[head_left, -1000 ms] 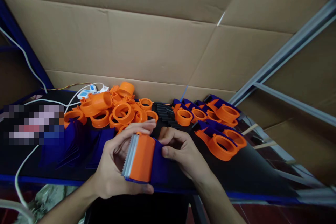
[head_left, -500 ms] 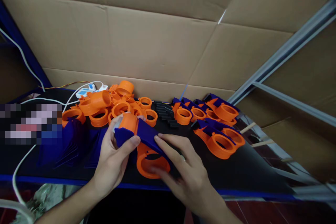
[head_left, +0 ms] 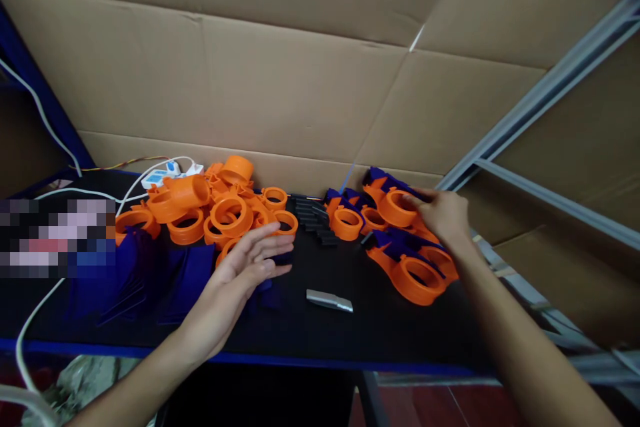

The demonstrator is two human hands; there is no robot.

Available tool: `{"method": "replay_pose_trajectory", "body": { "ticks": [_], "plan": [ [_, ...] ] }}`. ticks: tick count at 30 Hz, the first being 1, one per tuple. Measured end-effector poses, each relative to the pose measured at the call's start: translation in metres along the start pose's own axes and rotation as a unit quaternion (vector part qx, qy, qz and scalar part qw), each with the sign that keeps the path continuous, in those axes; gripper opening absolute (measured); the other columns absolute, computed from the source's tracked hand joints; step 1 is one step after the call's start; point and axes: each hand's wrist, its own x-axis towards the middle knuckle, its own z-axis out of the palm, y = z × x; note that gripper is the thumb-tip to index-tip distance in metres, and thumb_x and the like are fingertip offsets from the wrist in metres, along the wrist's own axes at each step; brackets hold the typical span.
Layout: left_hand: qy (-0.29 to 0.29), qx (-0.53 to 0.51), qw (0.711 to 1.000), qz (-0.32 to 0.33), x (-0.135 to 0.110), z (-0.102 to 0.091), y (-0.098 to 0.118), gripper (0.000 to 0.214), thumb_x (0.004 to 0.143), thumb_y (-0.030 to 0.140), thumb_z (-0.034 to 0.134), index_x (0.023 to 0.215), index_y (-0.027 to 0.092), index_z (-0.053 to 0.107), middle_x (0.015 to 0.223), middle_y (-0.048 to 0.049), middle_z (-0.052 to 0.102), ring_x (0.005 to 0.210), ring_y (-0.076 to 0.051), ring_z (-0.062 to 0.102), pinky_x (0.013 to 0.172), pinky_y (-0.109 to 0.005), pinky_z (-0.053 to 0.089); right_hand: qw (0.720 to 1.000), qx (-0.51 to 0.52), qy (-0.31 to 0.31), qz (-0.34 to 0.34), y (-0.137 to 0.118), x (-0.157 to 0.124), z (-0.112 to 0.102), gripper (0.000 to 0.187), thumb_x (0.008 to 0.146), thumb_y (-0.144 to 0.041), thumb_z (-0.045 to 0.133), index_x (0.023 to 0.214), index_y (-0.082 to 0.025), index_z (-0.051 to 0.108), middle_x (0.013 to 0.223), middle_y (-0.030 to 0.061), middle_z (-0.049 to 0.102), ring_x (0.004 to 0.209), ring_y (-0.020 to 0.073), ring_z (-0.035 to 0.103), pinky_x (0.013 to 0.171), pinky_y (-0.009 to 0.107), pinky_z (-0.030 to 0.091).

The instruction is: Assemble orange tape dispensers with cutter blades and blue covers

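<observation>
My right hand [head_left: 443, 213] reaches to the right-hand group and grips an orange-and-blue tape dispenser [head_left: 397, 208] at its right end. That dispenser rests on or just over others like it. In front of it lies another finished-looking dispenser [head_left: 417, 280] with a ring handle. My left hand [head_left: 250, 263] is over the middle of the table with fingers stretched and nothing in it. Behind it is a heap of orange ring-handled parts [head_left: 233, 213]. Stacked dark blue plates [head_left: 187, 280] lie to its left. A silver, knife-like tool [head_left: 329, 300] lies right of my left hand.
Short black pieces [head_left: 313, 217] lie between the orange heap and the dispensers. At the back left is a white power strip [head_left: 157, 177] with cables. A cardboard wall [head_left: 300, 93] closes the rear, and a metal frame [head_left: 530, 100] slopes along the right.
My right hand has carried the orange-and-blue dispenser from the middle to the right-hand group. My left hand has let go of it and opened. The silver tool is now uncovered.
</observation>
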Motion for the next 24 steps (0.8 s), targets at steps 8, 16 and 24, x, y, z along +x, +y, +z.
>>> {"method": "replay_pose_trajectory", "body": {
  "ticks": [8, 16, 24],
  "plan": [
    [-0.14, 0.084, 0.985, -0.055, 0.001, -0.007, -0.008, 0.03, 0.096, 0.035, 0.06, 0.121, 0.024, 0.071, 0.123, -0.0128, 0.072, 0.118, -0.031, 0.066, 0.1, -0.047, 0.053, 0.998, -0.055, -0.007, 0.01, 0.028, 0.01, 0.027, 0.041, 0.087, -0.044, 0.072, 0.097, -0.006, 0.081, 0.063, 0.0128, 0.074, 0.041, 0.0124, 0.053, 0.047, 0.032, 0.031],
    [-0.187, 0.13, 0.971, -0.075, 0.001, -0.006, -0.004, 0.029, 0.098, 0.038, 0.059, 0.12, 0.024, 0.071, 0.116, -0.0125, 0.074, 0.112, -0.028, 0.068, 0.097, -0.043, 0.054, 0.985, -0.168, -0.03, 0.02, 0.0, 0.015, 0.024, 0.045, 0.088, -0.046, 0.069, 0.11, -0.008, 0.078, 0.088, 0.0219, 0.077, 0.07, 0.0265, 0.067, 0.058, 0.035, 0.04],
    [-0.186, 0.13, 0.97, -0.082, 0.002, -0.006, -0.005, 0.028, 0.098, 0.036, 0.058, 0.119, 0.021, 0.07, 0.113, -0.0121, 0.073, 0.11, -0.027, 0.068, 0.097, -0.043, 0.053, 0.968, -0.131, -0.029, -0.213, -0.101, -0.009, 0.048, 0.036, 0.101, -0.034, 0.047, 0.109, -0.012, 0.075, 0.111, 0.0162, 0.075, 0.111, 0.0316, 0.06, 0.096, 0.044, 0.045]
  ]
}}
